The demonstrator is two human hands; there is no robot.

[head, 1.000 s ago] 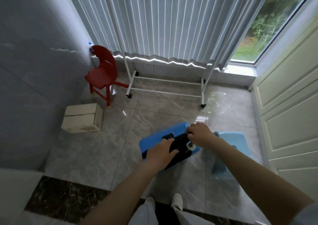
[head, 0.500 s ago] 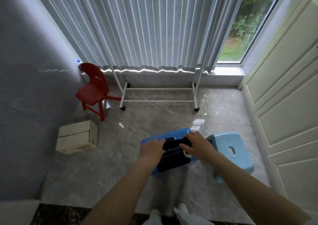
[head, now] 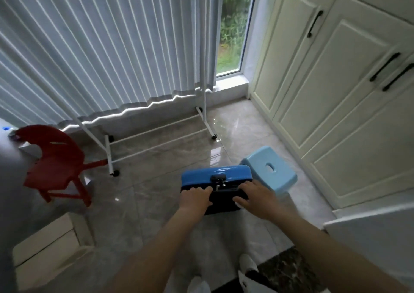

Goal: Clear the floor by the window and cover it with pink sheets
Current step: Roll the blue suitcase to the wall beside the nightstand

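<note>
Several objects stand on the grey tiled floor (head: 143,205) by the window (head: 233,26). With the blue suitcase (head: 215,176) as the dial centre: a red plastic chair (head: 53,162) stands at 9 o'clock, well apart, close to the left wall. A white wheeled rack (head: 156,133) stands at 11 to 12 o'clock, under the hem of the pleated grey curtain (head: 100,46), its upright poles running up in front of the fabric. A pale blue stool (head: 271,169) with a slot in its seat sits at 2 to 3 o'clock, just beside the suitcase corner. A cream box (head: 51,245) lies at 7 to 8 o'clock, near the left wall. Cream cabinet doors (head: 336,91) with black handles line the right side. Wet patches shine on the tiles near the rack's right castor.

No brand, label or legible writing can be made out on any object.

The suitcase is a hard shell, glossy bright blue on the far half and black on the near half, with a small black lock and a metal zip pull at the seam. It sits near the middle of the floor, between the chair and the stool.

Left hand (head: 197,198): fingers curled over the top edge of the black half, gripping the suitcase. Right hand (head: 255,196): fingers spread and bent over the same edge, thumb extended toward the left hand, also holding the suitcase. White shoes (head: 246,266) show at 6 o'clock.
</note>
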